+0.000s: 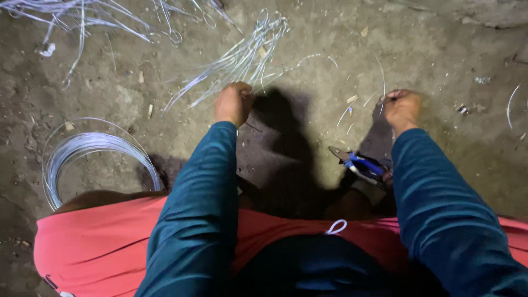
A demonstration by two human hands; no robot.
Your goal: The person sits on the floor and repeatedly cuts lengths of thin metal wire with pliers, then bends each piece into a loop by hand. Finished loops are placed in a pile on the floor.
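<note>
Left hand [233, 103] closed on the near end of a bundle of thin bright steel wires [242, 55]; the bundle's long axis runs up and right, away from the fingers, across the dirt floor [440, 49]. Right hand [401, 107] pinches one short curved wire [381, 74]. Blue-handled pliers [360, 165] lie nearer the right arm. Coiled wire [88, 148] sits well left.

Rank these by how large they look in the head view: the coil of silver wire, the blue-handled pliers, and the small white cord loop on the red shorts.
1. Coil of silver wire, clearly largest.
2. Blue-handled pliers, partly hidden behind the right sleeve.
3. White cord loop, smallest, though it lies nearer the camera.
</note>
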